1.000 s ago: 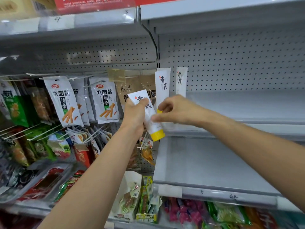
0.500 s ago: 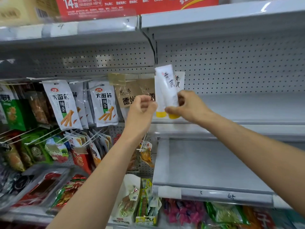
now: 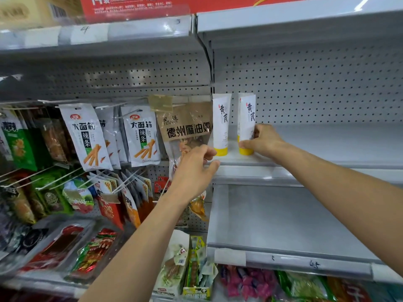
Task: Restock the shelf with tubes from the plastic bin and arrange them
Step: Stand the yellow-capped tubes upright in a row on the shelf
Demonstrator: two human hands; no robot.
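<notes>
Two white tubes with yellow caps stand cap-down at the left end of the grey shelf [image 3: 316,147]. The left tube [image 3: 221,125] stands alone by the divider. My right hand [image 3: 265,140] grips the right tube [image 3: 248,120] low on its side, its cap on the shelf. The edge of a third tube [image 3: 239,114] shows just behind it. My left hand [image 3: 194,168] hovers by the shelf's front left corner, fingers loosely curled and holding nothing. The plastic bin is out of view.
Snack bags [image 3: 82,136] hang on pegs to the left, and a brown bag [image 3: 185,125] hangs beside the left tube. A bare lower shelf [image 3: 294,219] sits below. Packets [image 3: 261,284] fill the bottom row. An upper shelf edge [image 3: 294,20] runs overhead.
My left hand passed the tube to my right hand and let go. My right hand turned it upright and set it cap-down on the shelf beside the other tubes.
</notes>
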